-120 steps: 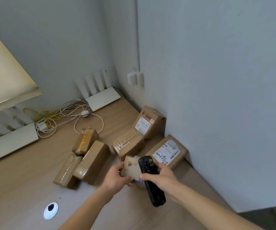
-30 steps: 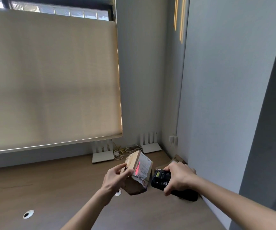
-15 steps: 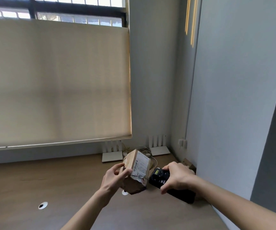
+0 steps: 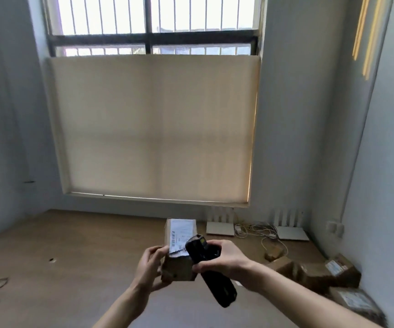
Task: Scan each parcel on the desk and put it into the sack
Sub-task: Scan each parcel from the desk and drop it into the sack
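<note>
Above wooden desk [image 4: 84,245], left hand [image 4: 150,268] grips parcel [image 4: 179,252], right hand [image 4: 224,259] grips scanner [image 4: 215,278]

The wooden desk [image 4: 80,235] carries several cardboard parcels [image 4: 316,275] to the right of the fingers [image 4: 212,265], and two white routers [image 4: 219,227] with tangled cables [image 4: 260,230] beyond them.

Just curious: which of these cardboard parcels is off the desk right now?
The labelled parcel in the left hand, beside the scanner. The other parcels lie on the desk by the right wall.
</note>
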Demonstrator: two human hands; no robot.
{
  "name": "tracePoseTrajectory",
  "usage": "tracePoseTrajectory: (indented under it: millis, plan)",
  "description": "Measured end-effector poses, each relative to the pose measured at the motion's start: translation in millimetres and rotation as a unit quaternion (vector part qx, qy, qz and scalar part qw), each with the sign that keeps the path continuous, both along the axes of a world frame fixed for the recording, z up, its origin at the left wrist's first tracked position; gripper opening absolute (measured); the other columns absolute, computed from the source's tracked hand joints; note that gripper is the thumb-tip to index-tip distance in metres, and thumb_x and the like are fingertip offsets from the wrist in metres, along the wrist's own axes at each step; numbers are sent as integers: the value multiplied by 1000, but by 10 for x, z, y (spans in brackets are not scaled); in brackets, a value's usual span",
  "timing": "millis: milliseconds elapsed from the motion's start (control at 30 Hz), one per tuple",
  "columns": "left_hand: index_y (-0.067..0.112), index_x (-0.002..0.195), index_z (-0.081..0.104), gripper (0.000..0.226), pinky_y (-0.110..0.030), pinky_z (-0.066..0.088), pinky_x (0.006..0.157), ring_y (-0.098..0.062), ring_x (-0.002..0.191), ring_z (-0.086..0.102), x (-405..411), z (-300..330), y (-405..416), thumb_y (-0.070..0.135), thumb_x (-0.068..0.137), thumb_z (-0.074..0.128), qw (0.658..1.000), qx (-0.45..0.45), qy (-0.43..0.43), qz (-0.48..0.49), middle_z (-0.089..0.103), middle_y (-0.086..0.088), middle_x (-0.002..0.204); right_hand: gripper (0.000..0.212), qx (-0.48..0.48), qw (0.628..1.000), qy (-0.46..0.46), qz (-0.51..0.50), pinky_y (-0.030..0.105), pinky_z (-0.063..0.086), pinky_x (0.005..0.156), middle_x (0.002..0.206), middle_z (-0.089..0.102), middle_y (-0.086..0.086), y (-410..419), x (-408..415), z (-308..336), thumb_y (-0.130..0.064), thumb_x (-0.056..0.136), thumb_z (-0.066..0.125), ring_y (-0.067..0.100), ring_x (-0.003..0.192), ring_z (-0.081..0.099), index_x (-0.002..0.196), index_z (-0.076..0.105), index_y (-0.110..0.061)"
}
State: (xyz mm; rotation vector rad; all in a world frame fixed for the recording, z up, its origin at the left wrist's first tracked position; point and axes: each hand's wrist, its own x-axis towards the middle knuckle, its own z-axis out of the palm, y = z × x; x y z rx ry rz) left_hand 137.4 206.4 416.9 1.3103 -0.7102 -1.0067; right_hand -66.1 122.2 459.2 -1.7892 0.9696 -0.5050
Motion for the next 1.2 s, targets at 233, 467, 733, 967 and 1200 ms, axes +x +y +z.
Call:
tracePoseTrajectory:
  millis: [233, 467, 733, 967, 1200]
  plan:
    - [16, 118, 56, 65, -31, 46, 68, -18, 89, 65, 1470, -42, 1244, 52, 66, 72, 995, 10, -24, 97, 69, -7, 108, 53, -19, 995, 4, 94, 20, 58, 80, 101, 79, -2, 875, 1644, -23, -15, 67, 91, 8, 92, 74, 117, 75, -18]
    - [22, 117, 59, 55, -27, 55, 69, -20, 95, 73, 2924, -249, 2785, 50, 74, 78, 978, 33, -48, 200, 73, -7, 111, 41, -36, 978, -10, 205, 26, 60, 76, 95, 79, 3, 1940, 3373, -159, -15, 63, 91, 7, 81, 72, 102, 78, -18]
    - [16, 110, 67, 57, -34, 59, 79, -23, 93, 73, 3943, -611, 4480, 53, 68, 76, 928, 55, -15, 367, 74, -11, 107, 35, -28, 931, 9, 365, 22, 58, 68, 88, 77, 0, 3249, 5063, -520, -13, 65, 91, 7, 75, 72, 97, 78, -19]
    - [18, 134, 55, 69, -33, 50, 93, -21, 113, 60, 4719, -1125, 5294, 58, 80, 69, 869, 141, -34, 473, 62, -3, 122, 45, -9, 891, 42, 451, 36, 61, 90, 101, 78, 3, 3973, 6266, -1016, -18, 65, 93, 20, 95, 75, 107, 76, -16]
    - [20, 131, 59, 59, -30, 51, 86, -18, 109, 61, 5614, -1718, 5439, 53, 84, 69, 840, 175, 38, 511, 63, -5, 124, 53, -9, 861, 84, 501, 21, 59, 82, 100, 75, -4, 4146, 7561, -1785, -22, 65, 92, 8, 89, 72, 113, 71, -21]
